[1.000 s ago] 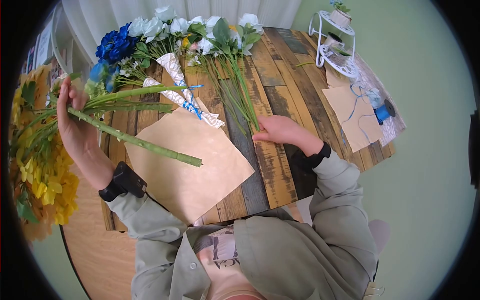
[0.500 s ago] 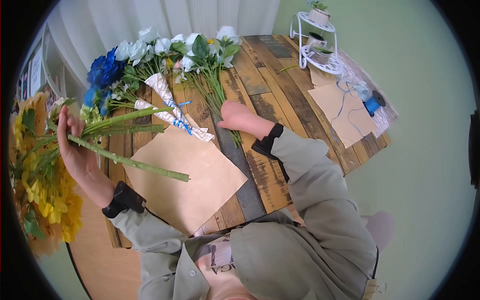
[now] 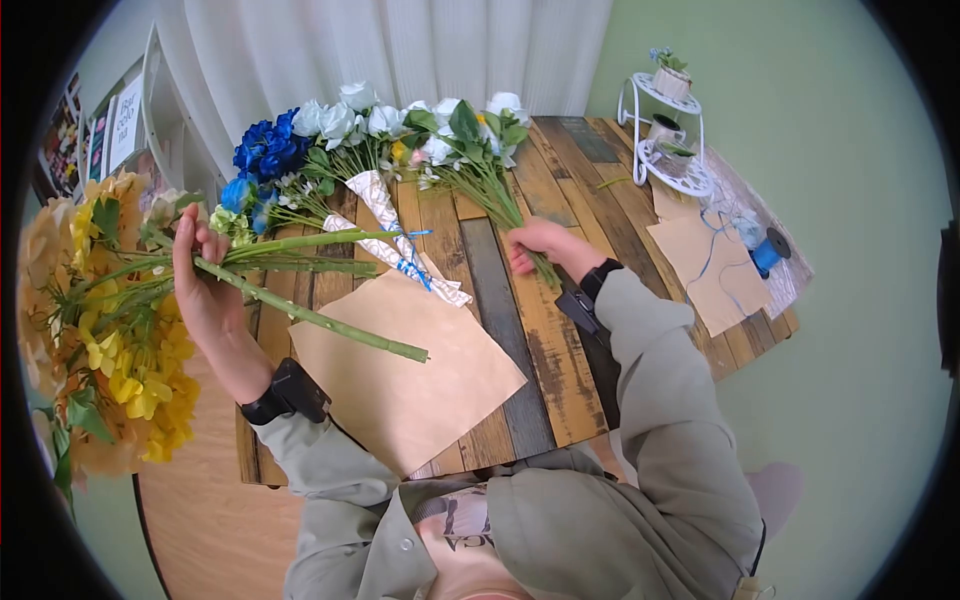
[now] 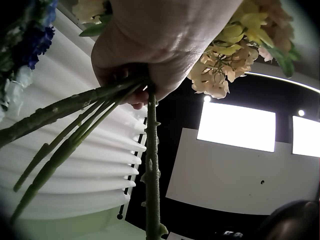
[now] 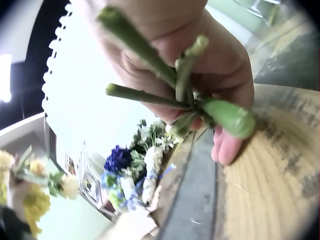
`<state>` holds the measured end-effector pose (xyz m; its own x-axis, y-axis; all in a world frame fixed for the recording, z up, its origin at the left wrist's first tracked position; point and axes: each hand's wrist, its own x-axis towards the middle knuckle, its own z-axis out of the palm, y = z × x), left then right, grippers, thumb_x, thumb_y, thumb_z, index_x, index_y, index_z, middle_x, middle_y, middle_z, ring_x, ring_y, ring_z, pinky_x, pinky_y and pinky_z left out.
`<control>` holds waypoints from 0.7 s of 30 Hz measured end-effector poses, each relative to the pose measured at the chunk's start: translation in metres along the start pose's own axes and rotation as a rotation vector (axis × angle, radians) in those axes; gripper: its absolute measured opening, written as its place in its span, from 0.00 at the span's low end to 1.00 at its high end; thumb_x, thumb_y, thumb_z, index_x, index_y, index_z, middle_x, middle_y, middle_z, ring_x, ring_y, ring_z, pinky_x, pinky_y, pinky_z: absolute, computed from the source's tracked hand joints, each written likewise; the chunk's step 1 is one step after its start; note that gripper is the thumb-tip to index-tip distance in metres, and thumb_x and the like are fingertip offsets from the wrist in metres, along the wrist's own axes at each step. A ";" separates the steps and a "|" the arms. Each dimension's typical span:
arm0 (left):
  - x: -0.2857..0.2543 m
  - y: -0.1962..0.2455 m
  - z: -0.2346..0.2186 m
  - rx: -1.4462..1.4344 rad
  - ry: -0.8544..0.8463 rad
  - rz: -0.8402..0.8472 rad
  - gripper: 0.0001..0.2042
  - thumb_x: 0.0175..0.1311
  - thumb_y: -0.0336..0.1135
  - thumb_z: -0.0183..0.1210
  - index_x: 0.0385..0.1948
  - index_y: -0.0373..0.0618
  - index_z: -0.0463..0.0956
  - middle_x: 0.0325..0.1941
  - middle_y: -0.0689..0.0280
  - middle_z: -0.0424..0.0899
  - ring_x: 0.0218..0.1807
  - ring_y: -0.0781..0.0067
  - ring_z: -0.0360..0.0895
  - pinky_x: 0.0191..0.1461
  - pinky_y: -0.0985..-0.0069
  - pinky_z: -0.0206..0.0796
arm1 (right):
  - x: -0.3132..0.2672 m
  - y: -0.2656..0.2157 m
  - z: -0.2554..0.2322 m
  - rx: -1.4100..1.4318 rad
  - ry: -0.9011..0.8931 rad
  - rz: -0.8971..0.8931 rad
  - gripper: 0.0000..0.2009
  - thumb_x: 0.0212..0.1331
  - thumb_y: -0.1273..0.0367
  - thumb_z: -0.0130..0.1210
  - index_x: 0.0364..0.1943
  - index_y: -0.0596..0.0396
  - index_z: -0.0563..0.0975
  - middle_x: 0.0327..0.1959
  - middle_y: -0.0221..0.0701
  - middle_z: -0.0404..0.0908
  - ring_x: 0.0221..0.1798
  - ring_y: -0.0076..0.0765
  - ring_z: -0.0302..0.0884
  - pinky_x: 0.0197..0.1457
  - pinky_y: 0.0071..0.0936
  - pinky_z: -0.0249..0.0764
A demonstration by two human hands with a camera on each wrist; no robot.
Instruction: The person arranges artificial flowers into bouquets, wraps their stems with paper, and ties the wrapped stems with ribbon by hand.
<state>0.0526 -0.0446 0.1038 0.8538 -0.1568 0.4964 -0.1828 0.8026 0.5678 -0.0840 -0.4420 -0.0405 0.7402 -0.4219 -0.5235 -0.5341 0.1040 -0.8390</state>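
Observation:
My left hand [image 3: 212, 300] grips a bunch of yellow and peach artificial flowers [image 3: 130, 375] by the stems, off the table's left side. Its thick green stems [image 4: 152, 165] stick out past the hand, spread apart over the table. With curled fingers my right hand [image 3: 545, 247] holds a bundle of green stems [image 5: 227, 117], whose cut ends fan out in the right wrist view. White roses and leaves [image 3: 465, 125] top this bundle at the table's back. A sheet of brown wrapping paper [image 3: 410, 375] lies between the hands.
Two bouquets in white patterned wraps [image 3: 375, 195] tied with blue ribbon lie at the back left, beside blue flowers [image 3: 270, 148]. At the right stand a white tiered stand [image 3: 685, 180] and a blue ribbon spool [image 3: 768, 250], near a smaller brown paper sheet [image 3: 708, 275].
My right hand has shifted left along the table and gathered the loose stems into a tighter bundle. The left hand keeps holding its flowers; the head view has tilted.

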 end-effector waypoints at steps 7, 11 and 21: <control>0.007 0.004 -0.007 -0.028 0.022 0.012 0.14 0.64 0.33 0.54 0.47 0.32 0.70 0.28 0.71 0.68 0.25 0.86 0.59 0.30 0.85 0.52 | -0.044 -0.013 -0.029 0.091 0.134 -0.425 0.11 0.62 0.63 0.53 0.29 0.52 0.66 0.15 0.21 0.61 0.11 0.17 0.55 0.12 0.20 0.50; 0.010 0.001 -0.012 -0.023 0.039 0.023 0.14 0.65 0.33 0.54 0.46 0.33 0.71 0.28 0.71 0.69 0.25 0.86 0.60 0.30 0.85 0.53 | -0.044 -0.013 -0.037 0.226 0.257 -0.636 0.10 0.61 0.64 0.56 0.31 0.51 0.66 0.15 0.21 0.63 0.10 0.17 0.54 0.12 0.19 0.51; 0.004 -0.009 -0.001 0.009 0.026 -0.011 0.14 0.65 0.35 0.54 0.47 0.34 0.70 0.27 0.73 0.69 0.25 0.86 0.60 0.30 0.85 0.53 | 0.012 -0.002 -0.053 0.202 0.903 -0.779 0.19 0.49 0.61 0.63 0.18 0.64 0.72 0.16 0.32 0.71 0.22 0.28 0.66 0.29 0.36 0.64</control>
<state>0.0583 -0.0518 0.1002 0.8679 -0.1505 0.4733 -0.1779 0.7956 0.5792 -0.0958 -0.4955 -0.0377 0.2399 -0.9024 0.3579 0.0611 -0.3539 -0.9333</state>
